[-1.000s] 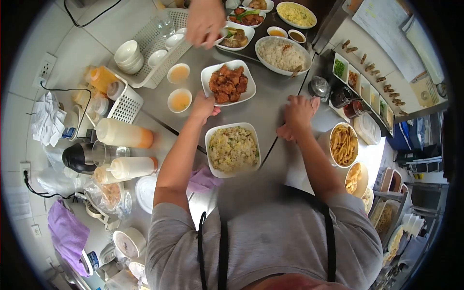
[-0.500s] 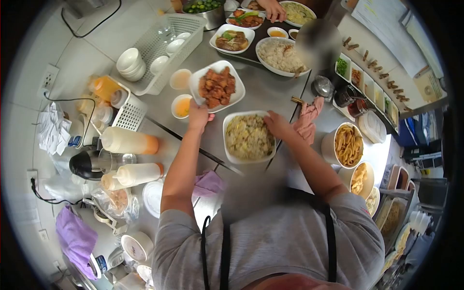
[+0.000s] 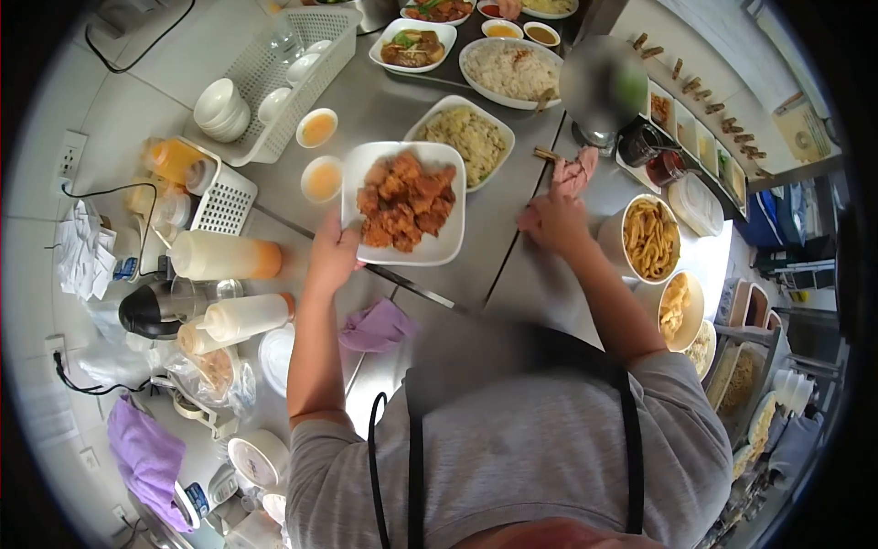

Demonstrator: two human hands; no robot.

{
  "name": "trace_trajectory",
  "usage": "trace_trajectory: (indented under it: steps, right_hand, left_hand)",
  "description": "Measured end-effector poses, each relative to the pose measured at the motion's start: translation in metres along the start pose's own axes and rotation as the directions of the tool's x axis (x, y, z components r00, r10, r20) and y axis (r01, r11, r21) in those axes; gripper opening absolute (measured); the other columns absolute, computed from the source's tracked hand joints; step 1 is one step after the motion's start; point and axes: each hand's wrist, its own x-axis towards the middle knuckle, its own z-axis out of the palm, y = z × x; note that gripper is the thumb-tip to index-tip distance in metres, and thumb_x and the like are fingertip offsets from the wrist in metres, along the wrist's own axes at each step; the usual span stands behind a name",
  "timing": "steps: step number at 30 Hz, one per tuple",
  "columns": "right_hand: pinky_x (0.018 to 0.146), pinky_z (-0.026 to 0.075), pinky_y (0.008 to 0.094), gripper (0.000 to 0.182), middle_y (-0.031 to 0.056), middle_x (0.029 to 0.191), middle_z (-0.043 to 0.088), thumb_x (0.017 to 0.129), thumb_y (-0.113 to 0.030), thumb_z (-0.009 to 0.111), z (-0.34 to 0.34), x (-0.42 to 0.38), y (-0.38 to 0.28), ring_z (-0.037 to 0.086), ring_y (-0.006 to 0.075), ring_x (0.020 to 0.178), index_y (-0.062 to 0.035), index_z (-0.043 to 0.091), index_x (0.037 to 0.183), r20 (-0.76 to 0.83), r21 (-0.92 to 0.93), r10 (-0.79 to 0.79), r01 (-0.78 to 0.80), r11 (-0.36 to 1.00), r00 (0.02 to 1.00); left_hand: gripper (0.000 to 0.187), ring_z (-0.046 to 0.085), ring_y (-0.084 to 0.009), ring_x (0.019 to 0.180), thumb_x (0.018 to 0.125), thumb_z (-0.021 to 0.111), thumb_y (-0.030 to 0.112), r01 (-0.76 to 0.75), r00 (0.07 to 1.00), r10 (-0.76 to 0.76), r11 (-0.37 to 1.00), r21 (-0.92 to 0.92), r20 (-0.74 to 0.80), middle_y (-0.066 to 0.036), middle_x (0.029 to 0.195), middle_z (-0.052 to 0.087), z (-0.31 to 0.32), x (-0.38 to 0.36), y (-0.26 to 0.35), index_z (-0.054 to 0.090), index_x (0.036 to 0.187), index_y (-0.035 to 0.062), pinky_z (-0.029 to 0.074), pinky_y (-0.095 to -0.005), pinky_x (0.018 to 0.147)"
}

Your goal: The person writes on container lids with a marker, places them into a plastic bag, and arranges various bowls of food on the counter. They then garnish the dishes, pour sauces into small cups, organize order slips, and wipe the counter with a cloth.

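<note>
My left hand [image 3: 334, 252] grips the near left edge of a white square dish [image 3: 448, 249] of fried chicken pieces [image 3: 407, 203]. This dish overlaps the near edge of another white dish holding fried rice [image 3: 468, 142] on the steel counter. To the right, my right hand [image 3: 556, 222] is closed on a crumpled pink cloth [image 3: 576, 172], whose lower part is hidden under the fingers. Two small sauce cups [image 3: 322, 179] stand left of the chicken.
At the far end, a dark tray carries a rice bowl [image 3: 512, 71], a meat dish [image 3: 412, 46] and sauces; another person's hand [image 3: 509, 8] shows there. Squeeze bottles [image 3: 226, 254] and a white basket [image 3: 274, 137] line the left. Tubs of fries [image 3: 652, 240] and condiments stand right.
The fried rice dish has moved away from me, and my right hand has left it for the pink cloth. My left hand has brought the chicken dish nearer. The view has shifted slightly.
</note>
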Motion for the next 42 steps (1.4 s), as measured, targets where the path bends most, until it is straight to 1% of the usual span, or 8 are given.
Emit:
trace_trajectory:
  steps: [5, 8, 11, 17, 26, 32, 38, 42]
  right_hand:
    - [0.063, 0.040, 0.0384, 0.017, 0.0108, 0.073, 0.058, 0.069, -0.020, 0.058, -0.012, -0.016, 0.000, 0.055, 0.0200, 0.073, -0.0043, 0.061, 0.074, -0.025, 0.311, 0.034, -0.025, 0.950, 0.999]
    - [0.059, 0.041, 0.0318, 0.025, 0.0089, 0.070, 0.058, 0.070, -0.027, 0.061, -0.047, 0.001, -0.019, 0.054, 0.0138, 0.066, -0.0033, 0.061, 0.078, 0.365, 0.614, 0.355, -0.509, 0.603, 0.861]
    - [0.057, 0.042, 0.0276, 0.031, 0.0074, 0.068, 0.058, 0.072, -0.033, 0.061, -0.055, 0.013, -0.025, 0.053, 0.0117, 0.063, -0.0025, 0.061, 0.081, 0.511, 0.640, 0.278, -0.577, 0.508, 0.813]
    - [0.059, 0.043, 0.0303, 0.028, 0.0080, 0.071, 0.059, 0.067, -0.030, 0.063, -0.020, 0.027, -0.043, 0.056, 0.0170, 0.066, -0.0035, 0.059, 0.075, 0.293, 0.653, 0.007, -0.205, 0.729, 0.956]
    - [0.058, 0.042, 0.0341, 0.015, 0.0052, 0.070, 0.058, 0.067, -0.022, 0.059, -0.018, 0.002, -0.018, 0.056, 0.0219, 0.067, -0.0086, 0.056, 0.071, 0.444, 0.472, 0.134, -0.359, 0.805, 0.886]
    - [0.060, 0.042, 0.0342, 0.015, 0.0059, 0.073, 0.058, 0.067, -0.021, 0.058, -0.022, 0.012, -0.034, 0.056, 0.0217, 0.072, -0.0079, 0.055, 0.072, 0.419, 0.384, 0.061, -0.238, 0.892, 0.906]
    - [0.061, 0.043, 0.0328, 0.013, 0.0081, 0.075, 0.058, 0.064, -0.016, 0.060, -0.004, 0.030, -0.046, 0.056, 0.0217, 0.072, -0.0062, 0.056, 0.071, 0.397, 0.488, -0.175, -0.045, 0.872, 0.901]
    - [0.059, 0.043, 0.0291, 0.015, 0.0069, 0.068, 0.058, 0.063, -0.015, 0.062, -0.023, 0.018, -0.030, 0.055, 0.0177, 0.066, -0.0037, 0.057, 0.072, 0.468, 0.519, 0.007, -0.281, 0.807, 0.884]
  left_hand:
    - [0.039, 0.050, -0.0139, 0.047, 0.073, 0.037, 0.005, -0.006, 0.990, -0.017, 0.987, 0.162, 0.138, -0.010, 0.064, 0.053, 0.031, -0.022, -0.015, 0.041, 0.112, 0.0018, 0.042, -0.0260, 0.044]
    - [0.041, 0.056, -0.0245, 0.057, 0.072, 0.038, 0.006, -0.040, 0.952, -0.057, 0.950, 0.309, 0.300, -0.019, 0.073, 0.056, 0.050, -0.028, -0.007, 0.040, 0.112, -0.0002, 0.045, -0.0332, 0.054]
    - [0.042, 0.056, -0.0341, 0.073, 0.071, 0.039, 0.008, -0.266, 0.935, 0.131, 0.873, 0.408, 0.329, -0.024, 0.085, 0.055, 0.072, -0.020, -0.034, 0.040, 0.112, -0.0005, 0.044, -0.0387, 0.067]
    - [0.043, 0.052, -0.0375, 0.084, 0.071, 0.039, 0.010, -0.265, 0.921, 0.076, 0.841, 0.472, 0.383, -0.025, 0.089, 0.054, 0.095, -0.015, -0.035, 0.038, 0.113, 0.0001, 0.041, -0.0413, 0.075]
    - [0.041, 0.051, -0.0369, 0.088, 0.072, 0.038, 0.010, -0.221, 0.951, 0.119, 0.906, 0.362, 0.284, -0.025, 0.095, 0.052, 0.097, -0.015, -0.070, 0.038, 0.112, -0.0003, 0.040, -0.0398, 0.077]
    - [0.036, 0.052, -0.0350, 0.088, 0.078, 0.044, 0.026, 0.013, 0.933, -0.165, 0.905, 0.426, 0.321, -0.023, 0.091, 0.054, 0.097, -0.015, -0.073, 0.047, 0.102, -0.0005, 0.041, -0.0380, 0.074]
    - [0.028, 0.054, -0.0339, 0.074, 0.082, 0.044, 0.026, -0.421, 0.847, 0.178, 0.800, 0.428, 0.501, -0.018, 0.081, 0.056, 0.106, 0.029, -0.047, 0.053, 0.090, 0.0006, 0.042, -0.0377, 0.067]
    - [0.024, 0.052, -0.0363, 0.073, 0.081, 0.043, 0.022, -0.478, 0.837, 0.201, 0.722, 0.500, 0.509, -0.019, 0.079, 0.055, 0.103, 0.023, -0.047, 0.053, 0.085, 0.0002, 0.041, -0.0387, 0.066]
